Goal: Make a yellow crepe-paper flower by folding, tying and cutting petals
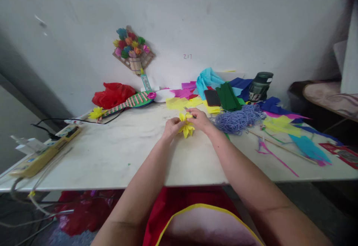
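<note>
A yellow paper flower point(187, 128) with pointed petals is held up over the white table, between my two hands. My left hand point(173, 126) pinches its left side with thumb and fingers. Closed at the flower's upper right, my right hand point(199, 119) has what looks like a small pair of scissors point(185, 108) in it; the pointed metal tip sticks out past the fingers, and the rest is mostly hidden. My right fingers also touch the petals. Just right of that hand lies a tangled heap of lavender yarn point(237, 119).
Behind my hands are yellow crepe paper point(179, 103), a phone point(212, 98), green paper point(228, 96) and a dark jar point(260, 86). A decorated pipa-shaped craft point(137, 100) lies back left. A power strip point(46, 153) with cables sits at the left edge; a thin stick point(282, 147) lies right.
</note>
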A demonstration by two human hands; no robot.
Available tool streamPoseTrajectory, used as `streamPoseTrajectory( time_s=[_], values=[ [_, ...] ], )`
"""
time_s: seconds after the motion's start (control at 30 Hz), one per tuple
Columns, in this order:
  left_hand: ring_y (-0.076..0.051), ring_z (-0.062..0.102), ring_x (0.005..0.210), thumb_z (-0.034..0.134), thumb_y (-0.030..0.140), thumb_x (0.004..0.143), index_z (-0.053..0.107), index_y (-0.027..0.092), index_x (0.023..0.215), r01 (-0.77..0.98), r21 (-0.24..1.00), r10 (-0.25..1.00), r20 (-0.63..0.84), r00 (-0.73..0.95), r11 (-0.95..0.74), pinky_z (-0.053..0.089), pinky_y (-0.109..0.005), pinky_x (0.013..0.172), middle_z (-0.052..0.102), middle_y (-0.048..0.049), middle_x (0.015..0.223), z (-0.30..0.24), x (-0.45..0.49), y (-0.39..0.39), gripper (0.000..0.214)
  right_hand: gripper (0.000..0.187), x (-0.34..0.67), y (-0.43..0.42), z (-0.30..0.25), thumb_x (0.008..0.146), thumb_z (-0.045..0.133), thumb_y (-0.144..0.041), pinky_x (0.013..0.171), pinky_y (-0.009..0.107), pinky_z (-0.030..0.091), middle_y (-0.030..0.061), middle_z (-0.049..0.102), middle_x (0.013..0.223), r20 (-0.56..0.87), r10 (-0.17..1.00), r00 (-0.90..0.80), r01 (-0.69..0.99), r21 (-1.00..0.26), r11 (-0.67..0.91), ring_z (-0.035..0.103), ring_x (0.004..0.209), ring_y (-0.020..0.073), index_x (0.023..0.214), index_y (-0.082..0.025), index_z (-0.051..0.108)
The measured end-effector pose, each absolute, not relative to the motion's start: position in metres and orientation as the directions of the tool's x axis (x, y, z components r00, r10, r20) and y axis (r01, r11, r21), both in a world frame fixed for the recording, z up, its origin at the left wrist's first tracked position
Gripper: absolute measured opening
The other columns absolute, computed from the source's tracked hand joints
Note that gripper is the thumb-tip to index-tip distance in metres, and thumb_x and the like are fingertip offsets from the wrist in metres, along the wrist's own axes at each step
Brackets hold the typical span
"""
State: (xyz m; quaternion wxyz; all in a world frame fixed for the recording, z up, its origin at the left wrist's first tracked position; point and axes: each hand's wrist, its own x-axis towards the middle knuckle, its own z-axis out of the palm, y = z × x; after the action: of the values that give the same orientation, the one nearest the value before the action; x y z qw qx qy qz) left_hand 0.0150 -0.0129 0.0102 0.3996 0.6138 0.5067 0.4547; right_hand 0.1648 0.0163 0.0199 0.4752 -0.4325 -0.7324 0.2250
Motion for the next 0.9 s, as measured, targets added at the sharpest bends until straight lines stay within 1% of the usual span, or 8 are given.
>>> streamPoseTrajectory(
  time_s=[0.07, 0.17, 0.37, 0.6, 0.77, 0.9],
  values=[
    [-0.009, 0.046, 0.048, 0.061, 0.039, 0.06, 0.057, 0.012, 0.07, 0.211, 0.969, 0.988, 0.102, 0.114, -0.125, 0.032, -0.02, 0.044, 0.054, 0.0003, 0.056, 0.0118, 0.0152, -0.0151, 0.028, 0.008, 0.1652, 0.0162, 0.0204, 0.061, 0.058, -0.011, 0.086, 0.03, 0.041, 0.0056, 0.061, 0.104, 0.503, 0.848, -0.167, 0.413, -0.745, 0.524, 0.055, 0.098, 0.0178, 0.055, -0.017, 0.059],
    [-0.008, 0.047, 0.049, 0.065, 0.034, 0.057, 0.059, 0.012, 0.075, 0.215, 0.972, 0.99, 0.071, 0.126, -0.097, 0.033, -0.019, 0.044, 0.057, -0.0008, 0.06, 0.0124, 0.0156, -0.0159, 0.029, 0.008, 0.1652, 0.0166, 0.0202, 0.06, 0.058, -0.011, 0.086, 0.03, 0.041, 0.0045, 0.061, 0.102, 0.512, 0.844, -0.161, 0.413, -0.742, 0.528, 0.055, 0.098, 0.0174, 0.055, -0.017, 0.058],
    [-0.008, 0.047, 0.047, 0.065, 0.031, 0.056, 0.06, 0.013, 0.07, 0.252, 0.966, 0.997, 0.034, 0.067, -0.05, 0.035, -0.019, 0.043, 0.056, -0.0002, 0.057, 0.01, 0.0161, -0.0129, 0.023, 0.008, 0.1646, 0.0161, 0.0197, 0.061, 0.058, -0.011, 0.086, 0.03, 0.04, 0.0049, 0.061, 0.102, 0.523, 0.838, -0.154, 0.419, -0.734, 0.535, 0.056, 0.097, 0.0172, 0.055, -0.017, 0.057],
    [-0.008, 0.045, 0.042, 0.064, 0.03, 0.056, 0.059, 0.013, 0.064, 0.196, 0.981, 1.0, 0.008, 0.02, -0.012, 0.035, -0.02, 0.042, 0.051, 0.0015, 0.049, 0.0074, 0.0156, -0.0112, 0.02, 0.011, 0.1647, 0.0156, 0.0188, 0.062, 0.059, -0.014, 0.085, 0.032, 0.041, 0.0066, 0.061, 0.104, 0.54, 0.821, -0.185, 0.423, -0.71, 0.563, 0.056, 0.098, 0.0185, 0.053, -0.017, 0.054],
    [-0.008, 0.044, 0.042, 0.064, 0.032, 0.056, 0.057, 0.012, 0.061, 0.134, 0.991, 0.999, 0.02, 0.033, -0.025, 0.033, -0.02, 0.042, 0.05, 0.0011, 0.047, 0.0048, 0.0123, -0.0103, 0.022, 0.011, 0.1645, 0.0166, 0.0164, 0.064, 0.059, -0.017, 0.086, 0.033, 0.04, 0.0068, 0.059, 0.106, 0.604, 0.76, -0.24, 0.399, -0.653, 0.644, 0.055, 0.099, 0.0186, 0.056, -0.018, 0.053],
    [-0.008, 0.041, 0.039, 0.063, 0.031, 0.056, 0.055, 0.012, 0.055, 0.151, 0.988, 1.0, 0.015, 0.0, -0.015, 0.029, -0.021, 0.04, 0.048, 0.0009, 0.043, 0.0042, 0.0115, -0.0094, 0.021, 0.01, 0.164, 0.0165, 0.0171, 0.064, 0.062, -0.017, 0.082, 0.035, 0.041, 0.0074, 0.057, 0.11, 0.678, 0.685, -0.266, 0.451, -0.541, 0.71, 0.054, 0.095, 0.019, 0.056, -0.018, 0.056]
  ],
)
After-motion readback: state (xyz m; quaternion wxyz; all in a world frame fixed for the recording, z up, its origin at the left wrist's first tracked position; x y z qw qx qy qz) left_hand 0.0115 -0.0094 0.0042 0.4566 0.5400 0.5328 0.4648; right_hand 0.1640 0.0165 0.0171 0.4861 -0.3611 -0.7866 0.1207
